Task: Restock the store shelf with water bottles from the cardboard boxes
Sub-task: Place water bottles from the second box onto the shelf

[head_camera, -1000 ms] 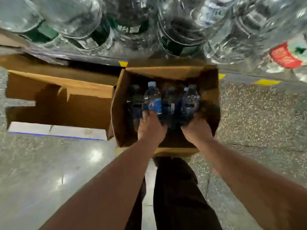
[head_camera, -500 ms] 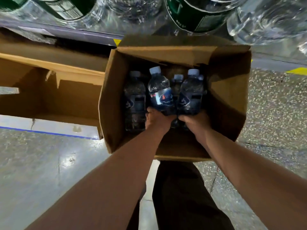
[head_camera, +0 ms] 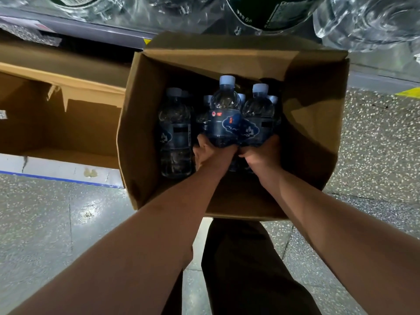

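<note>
The left hand (head_camera: 212, 153) grips one water bottle (head_camera: 223, 119) by its base and the right hand (head_camera: 263, 153) grips a second bottle (head_camera: 258, 119), the two side by side inside the cardboard box (head_camera: 136, 133). At least four more bottles (head_camera: 175, 137) stand there, and a second box (head_camera: 56, 123) lies to its left.

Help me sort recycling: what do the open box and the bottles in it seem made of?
Box: brown cardboard, matte, with creased, folded flaps. Bottles: probably clear plastic; glossy and see-through, with bright highlights on their shoulders.
</note>
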Demonstrator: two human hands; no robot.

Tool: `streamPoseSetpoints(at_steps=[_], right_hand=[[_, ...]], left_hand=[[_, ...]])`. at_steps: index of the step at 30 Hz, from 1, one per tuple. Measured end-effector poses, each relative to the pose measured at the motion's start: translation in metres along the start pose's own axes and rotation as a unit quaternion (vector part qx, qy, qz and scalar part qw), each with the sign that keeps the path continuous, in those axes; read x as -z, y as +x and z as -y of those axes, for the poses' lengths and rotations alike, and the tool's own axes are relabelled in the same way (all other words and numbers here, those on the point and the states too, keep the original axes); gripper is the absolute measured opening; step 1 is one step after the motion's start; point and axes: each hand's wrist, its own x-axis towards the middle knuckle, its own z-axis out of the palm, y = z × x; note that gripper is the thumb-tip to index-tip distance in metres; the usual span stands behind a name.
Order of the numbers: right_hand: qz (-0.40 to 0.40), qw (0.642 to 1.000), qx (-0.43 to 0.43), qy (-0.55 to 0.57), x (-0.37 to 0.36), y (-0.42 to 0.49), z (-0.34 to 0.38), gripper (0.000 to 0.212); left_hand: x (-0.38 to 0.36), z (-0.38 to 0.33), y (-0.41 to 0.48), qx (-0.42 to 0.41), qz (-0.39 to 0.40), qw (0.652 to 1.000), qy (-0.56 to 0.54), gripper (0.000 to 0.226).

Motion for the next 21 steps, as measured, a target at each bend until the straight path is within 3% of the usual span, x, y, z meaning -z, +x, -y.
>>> streamPoseSetpoints(at_steps=[3,6,10,14,17,21], right_hand=[[-0.002,1.000,0.018,-0.023,0.002,0.001,-0.004,0.088],[-0.019,0.999,0.029,-0.020,0.001,-0.001,-0.004,0.088],[0.012,0.999,0.011,0.042,0.010,-0.010,0.002,0.074],[0.064,0.990,-0.042,0.120,0.025,-0.043,0.015,0.050],[0.054,0.990,-0.058,0.116,0.038,-0.077,0.024,0.054],[0.083,0.987,-0.080,0.115,0.061,-0.133,0.041,0.056]], left_hand=[[-0.004,-0.006,0.005,0.036,-0.008,0.999,-0.020,0.105],[-0.004,-0.010,0.010,0.032,-0.049,0.998,-0.001,0.106],[0.007,-0.006,0.009,-0.012,-0.033,0.999,-0.022,0.092],[0.031,-0.002,-0.018,-0.032,0.035,0.997,-0.067,0.081],[0.059,0.005,-0.048,-0.060,0.102,0.991,-0.065,0.051],[0.104,-0.001,-0.095,-0.055,0.138,0.987,-0.069,0.038]])
